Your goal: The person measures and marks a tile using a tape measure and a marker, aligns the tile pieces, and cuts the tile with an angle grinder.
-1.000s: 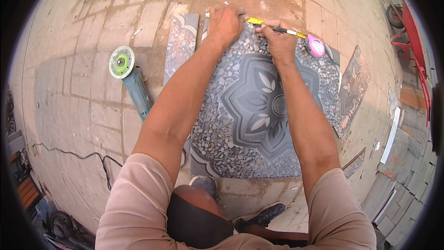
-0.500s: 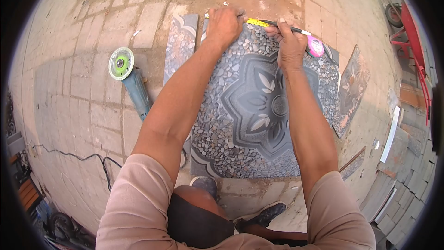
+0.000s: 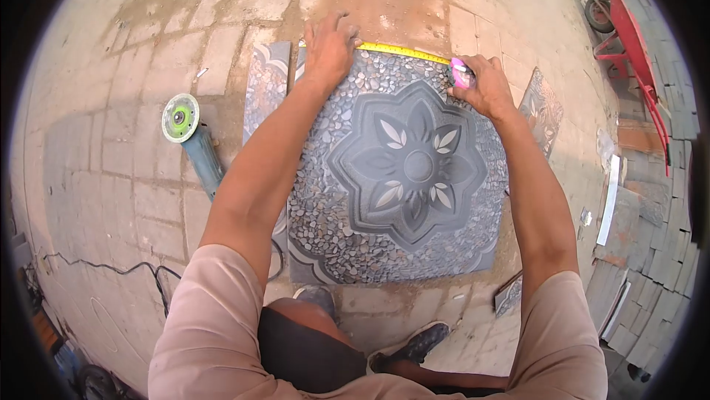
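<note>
A square grey tile (image 3: pixel 418 167) with a raised flower and pebble pattern lies on the ground before me. The yellow blade of a tape measure (image 3: pixel 407 52) stretches along its far edge. My left hand (image 3: pixel 330 52) rests over the blade near the far left corner, holding it down with some fingers spread; its thumb side touches the blade. My right hand (image 3: pixel 484 85) grips the pink case near the far right corner. A small dark and white piece shows against the case, too little to name. Left of the tile lies a narrow pebble-patterned strip (image 3: pixel 262 89), partly behind my left arm.
An angle grinder (image 3: pixel 194 145) with a pale disc lies on the paving at left, near a black cord (image 3: pixel 111 267). Broken tile pieces (image 3: pixel 541 108) are at right. A red wheelbarrow (image 3: pixel 632 52) and stacked grey slabs (image 3: pixel 658 252) stand farther right.
My right hand has moved the pink case to the tile's far right corner, and more yellow blade shows. The black pen-like stick is mostly out of sight. My left hand's fingers have spread.
</note>
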The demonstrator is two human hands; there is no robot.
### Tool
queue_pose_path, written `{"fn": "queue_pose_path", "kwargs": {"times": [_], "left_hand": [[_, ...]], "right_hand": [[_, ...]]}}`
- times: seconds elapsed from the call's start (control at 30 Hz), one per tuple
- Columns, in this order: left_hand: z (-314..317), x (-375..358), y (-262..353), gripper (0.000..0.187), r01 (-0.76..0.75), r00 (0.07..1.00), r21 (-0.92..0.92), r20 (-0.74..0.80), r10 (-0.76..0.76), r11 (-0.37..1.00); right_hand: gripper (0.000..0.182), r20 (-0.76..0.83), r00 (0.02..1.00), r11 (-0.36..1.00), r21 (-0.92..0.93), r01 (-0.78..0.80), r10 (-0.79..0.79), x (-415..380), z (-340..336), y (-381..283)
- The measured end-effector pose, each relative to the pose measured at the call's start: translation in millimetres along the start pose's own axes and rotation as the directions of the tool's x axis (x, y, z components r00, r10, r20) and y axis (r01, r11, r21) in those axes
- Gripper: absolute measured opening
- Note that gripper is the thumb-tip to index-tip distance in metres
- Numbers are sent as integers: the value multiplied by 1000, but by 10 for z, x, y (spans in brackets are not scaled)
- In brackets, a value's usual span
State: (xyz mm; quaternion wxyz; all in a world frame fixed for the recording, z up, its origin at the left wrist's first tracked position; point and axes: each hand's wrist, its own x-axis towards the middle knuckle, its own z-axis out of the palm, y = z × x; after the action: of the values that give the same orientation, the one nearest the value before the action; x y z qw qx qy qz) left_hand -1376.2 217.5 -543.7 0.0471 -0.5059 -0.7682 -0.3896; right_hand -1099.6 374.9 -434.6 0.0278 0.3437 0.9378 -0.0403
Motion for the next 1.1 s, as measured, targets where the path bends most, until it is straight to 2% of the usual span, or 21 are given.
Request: {"fn": "queue_pose_path", "kwargs": {"times": [0.07,0.17,0.2,0.27,0.3,0.37,0.4,0.47,0.5,0.57,0.6,0.63,0.67,0.73,0.87,0.93,0.97,1.0,1.03,1.07,1.1], "left_hand": [[-265,-73,183,9,-96,995,34,-34,97,995],[-789,-313,678,10,-194,979,58,-54,197,979],[-855,-432,823,13,-261,965,-42,-49,259,964],[-950,-708,1220,19,-349,933,-311,-25,359,884],[-1016,-852,1460,22,-357,915,-473,-4,403,806],[-1190,-1161,1894,20,-356,914,-573,-50,403,738],[-1247,-1239,2048,19,-354,913,-664,-94,396,658],[-1318,-1389,2162,17,-345,905,-682,-61,420,644],[-1338,-1480,2207,14,-338,902,-685,-40,430,646],[-1414,-1473,2149,9,-370,870,-634,19,492,679],[-1356,-1508,2088,14,-360,876,-644,16,482,675],[-1409,-1560,1974,17,-107,902,-650,255,349,752],[-1467,-1606,1900,21,143,852,-577,485,197,804],[-1476,-1613,2016,20,170,902,-615,412,130,770],[-1407,-1546,2185,12,74,931,-677,310,193,733],[-1403,-1488,2194,11,-267,857,-602,208,471,752],[-1435,-1500,2257,2,-131,880,-618,288,379,775],[-1435,-1522,2273,2,-129,872,-620,301,386,774],[-1438,-1537,2254,5,2,864,-598,405,300,801],[-1436,-1541,2247,13,130,839,-562,501,211,817],[-1439,-1529,2269,27,130,830,-567,511,224,813]], "right_hand": [[66,-77,996,999,10,42,-41,-208,-179,-151],[66,-29,998,960,273,59,-53,-860,-463,-402],[67,-16,996,912,401,84,-84,-1122,-484,-450],[74,115,993,812,581,-49,-23,-1617,-530,-611],[74,114,993,811,583,-55,-14,-1866,-525,-670],[78,283,947,520,792,-320,152,-2277,-477,-726],[78,283,943,510,793,-334,177,-2401,-463,-694],[78,228,927,474,808,-350,297,-2839,-427,-552],[77,77,903,529,788,-314,422,-3035,-374,-424],[73,160,685,281,828,-486,711,-3459,-402,-102],[74,144,537,211,812,-545,831,-3734,-350,80],[75,115,391,148,801,-580,913,-3981,-248,275],[75,116,350,123,797,-591,929,-4222,-105,452],[79,228,217,91,461,-883,949,-4725,290,666],[84,383,183,35,362,-932,905,-5055,892,498],[76,266,282,170,377,-910,922,-5068,1059,365],[76,281,265,149,374,-915,922,-5090,1128,354],[71,155,305,214,429,-878,940,-5096,1219,386],[66,25,336,285,471,-835,942,-5141,1299,380],[66,34,326,272,470,-839,945,-5215,1360,353],[59,128,166,65,566,-822,978,-5278,1400,316]]}}
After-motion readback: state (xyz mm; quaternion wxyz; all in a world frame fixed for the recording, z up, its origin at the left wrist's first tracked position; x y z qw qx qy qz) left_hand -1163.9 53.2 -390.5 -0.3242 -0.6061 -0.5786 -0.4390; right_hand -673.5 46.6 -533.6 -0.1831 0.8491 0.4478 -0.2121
